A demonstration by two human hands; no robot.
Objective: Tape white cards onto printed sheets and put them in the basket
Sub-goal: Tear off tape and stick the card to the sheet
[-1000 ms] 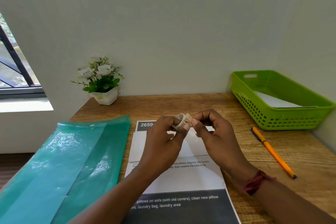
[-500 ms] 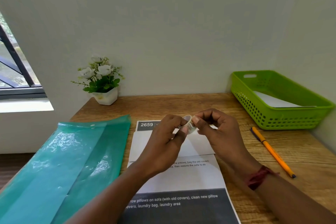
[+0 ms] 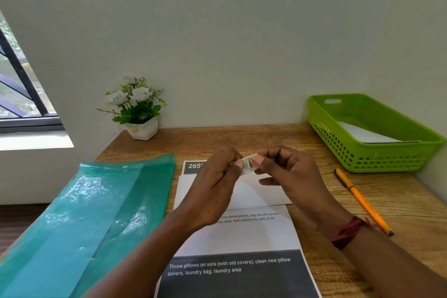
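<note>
Both hands pinch one small tape roll [image 3: 249, 164] between them, above the middle of the desk [image 3: 242, 138]. The left hand [image 3: 217, 184] grasps its left side with thumb and forefinger, and the right hand [image 3: 295, 176] grasps the other side the same way, its remaining fingers curled. Half a second ago the roll's open ring faced the camera; now it is turned so its patterned band shows, while the hands have barely shifted. Fingertips cover most of the roll, so any loose tape end cannot be made out.

Below the hands a white card [image 3: 254, 195] lies on the upper part of the printed sheet [image 3: 242, 234], partly hidden by both wrists. The sheet runs off at the desk's near edge. A red thread band [image 3: 348, 232] circles the right wrist.

The green basket [image 3: 387, 152] sits at the far right corner with white paper [image 3: 362, 134] inside. An orange pen [image 3: 360, 201] lies between it and the sheet. A teal folder [image 3: 84, 220] overhangs the left edge, and a potted plant [image 3: 137, 109] stands at the far left corner.
</note>
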